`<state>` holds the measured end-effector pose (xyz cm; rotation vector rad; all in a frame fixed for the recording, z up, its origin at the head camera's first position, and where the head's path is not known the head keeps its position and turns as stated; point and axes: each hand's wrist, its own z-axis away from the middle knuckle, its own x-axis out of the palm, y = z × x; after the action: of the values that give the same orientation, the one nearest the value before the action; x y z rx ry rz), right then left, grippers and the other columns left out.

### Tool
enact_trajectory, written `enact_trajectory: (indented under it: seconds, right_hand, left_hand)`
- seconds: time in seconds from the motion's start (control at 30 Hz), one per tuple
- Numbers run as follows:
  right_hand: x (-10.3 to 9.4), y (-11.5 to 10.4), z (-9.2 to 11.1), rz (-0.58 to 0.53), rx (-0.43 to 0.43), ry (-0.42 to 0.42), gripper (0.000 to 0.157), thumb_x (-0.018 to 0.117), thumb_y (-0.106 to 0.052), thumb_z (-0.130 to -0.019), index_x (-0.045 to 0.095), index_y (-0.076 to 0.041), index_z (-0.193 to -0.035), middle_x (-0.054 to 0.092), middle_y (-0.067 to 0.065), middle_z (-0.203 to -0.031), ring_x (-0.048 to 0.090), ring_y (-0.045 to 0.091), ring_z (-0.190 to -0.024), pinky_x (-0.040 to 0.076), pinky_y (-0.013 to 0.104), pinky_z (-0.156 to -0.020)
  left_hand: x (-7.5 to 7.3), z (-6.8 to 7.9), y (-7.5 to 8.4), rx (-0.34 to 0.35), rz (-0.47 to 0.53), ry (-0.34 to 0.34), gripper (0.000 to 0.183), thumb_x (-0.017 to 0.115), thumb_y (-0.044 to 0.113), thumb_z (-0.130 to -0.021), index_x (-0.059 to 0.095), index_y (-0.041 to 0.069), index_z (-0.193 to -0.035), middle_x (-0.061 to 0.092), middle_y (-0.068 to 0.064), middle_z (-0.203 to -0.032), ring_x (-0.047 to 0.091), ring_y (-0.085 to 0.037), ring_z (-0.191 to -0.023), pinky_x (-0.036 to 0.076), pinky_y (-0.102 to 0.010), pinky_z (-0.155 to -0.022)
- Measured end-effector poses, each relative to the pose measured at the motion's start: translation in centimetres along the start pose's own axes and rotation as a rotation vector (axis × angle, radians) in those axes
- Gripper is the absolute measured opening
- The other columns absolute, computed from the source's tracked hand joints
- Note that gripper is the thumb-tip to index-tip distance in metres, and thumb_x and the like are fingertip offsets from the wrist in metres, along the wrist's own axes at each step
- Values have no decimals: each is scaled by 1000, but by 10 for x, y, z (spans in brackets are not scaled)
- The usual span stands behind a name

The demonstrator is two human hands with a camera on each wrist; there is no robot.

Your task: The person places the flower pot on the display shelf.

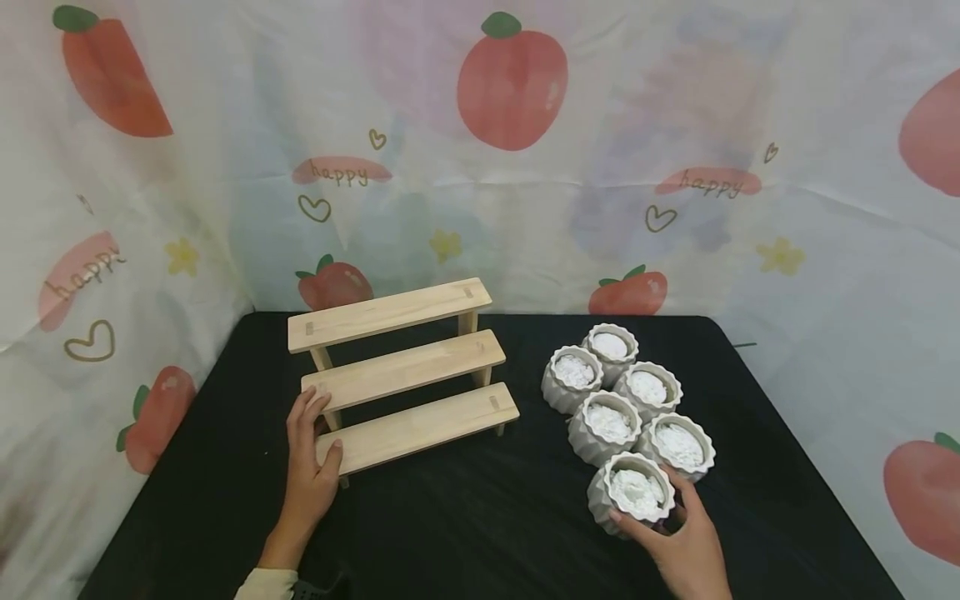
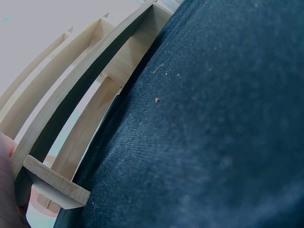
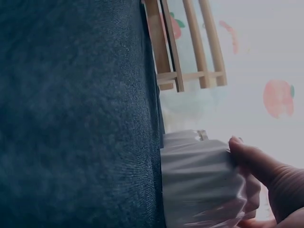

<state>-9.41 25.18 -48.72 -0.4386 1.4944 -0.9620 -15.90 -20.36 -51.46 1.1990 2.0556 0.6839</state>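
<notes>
In the head view, the white pot [image 1: 602, 500] stood at the lower right of the frame, its base seeming to rest on the black-clothed table [image 1: 465, 533]. My right hand [image 1: 686, 537] was partly closed on it, thumb at the near rim and fingers round the right side; gripping the outside probably kept me clear of the lumpy white filling [image 1: 636, 493]. The wall looked smooth, likely ceramic, folded into angular facets beneath a scalloped rim.

Five matching pots [image 1: 588, 446] clustered above it at centre right, perhaps bunched to stay within easy reach. Left of centre, the three-step stand [image 1: 405, 371] sat slantwise. My left hand [image 1: 309, 467] was bent about its left end, fingers at the middle step and thumb on the lowest, I suppose to steady it. Its flat planks were pale wood with rounded corners and visible joints. Across the top hung a softly creased fabric backdrop [image 1: 420, 83] printed with red fruit.
</notes>
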Motion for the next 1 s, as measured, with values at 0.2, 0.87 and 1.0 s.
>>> enact_trajectory:
  seconds: [0.2, 0.87, 1.0]
  right_hand:
    - [2, -2, 2, -71, -33, 38, 97, 98, -32, -70, 47, -13, -151, 56, 18, -139, 54, -3, -101, 50, 18, -73]
    - [20, -56, 4, -354, -240, -151, 93, 96, -3, -67, 51, -8, -149, 56, 11, -142, 54, 5, -123, 44, 22, -98]
    - [30, -64, 2, -459, -306, -173, 93, 94, 6, -65, 52, -5, -147, 57, 13, -139, 58, 15, -120, 43, 16, -96]
  left_hand:
    - [1, -1, 1, -9, 11, -8, 69, 49, -26, -80, 42, -10, -147, 23, -30, -158, 27, -31, -143, 29, -22, -107]
    - [-2, -1, 2, 0, -19, -1, 69, 52, -26, -80, 43, -9, -147, 24, -29, -158, 27, -28, -143, 29, -19, -107]
    - [-2, -1, 1, -8, -22, -4, 69, 53, -25, -80, 43, -9, -147, 24, -28, -159, 27, -27, -144, 30, -19, -106]
